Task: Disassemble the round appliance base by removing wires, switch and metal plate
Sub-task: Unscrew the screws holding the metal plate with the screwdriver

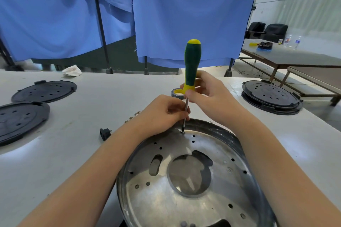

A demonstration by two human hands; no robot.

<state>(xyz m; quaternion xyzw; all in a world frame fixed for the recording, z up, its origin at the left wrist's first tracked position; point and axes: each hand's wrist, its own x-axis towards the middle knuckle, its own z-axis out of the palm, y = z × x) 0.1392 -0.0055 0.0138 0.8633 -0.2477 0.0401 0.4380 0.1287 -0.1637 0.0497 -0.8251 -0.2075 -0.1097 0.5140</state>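
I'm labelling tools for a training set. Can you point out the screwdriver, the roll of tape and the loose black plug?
screwdriver (191, 64): head view, on the green handle.
roll of tape (176, 93): head view, on its rim left of the hand.
black plug (104, 133): head view, on its body.

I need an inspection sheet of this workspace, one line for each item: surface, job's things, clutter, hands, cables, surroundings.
Surface: pale worktable, faint marks.
Job's things: metal plate in the round base; screwdriver upright, tip on a screw at the plate's far edge.
Clutter: black covers at left; stacked round unit at right; tape roll; black plug part; loose screws; crumpled cloth.
Hands: left hand pinches the shaft; right hand grips the handle's lower end.
Cables: nothing seen on the table; a thin cable on the floor beyond.
Surroundings: blue curtains; second table with bottles; dark chairs.
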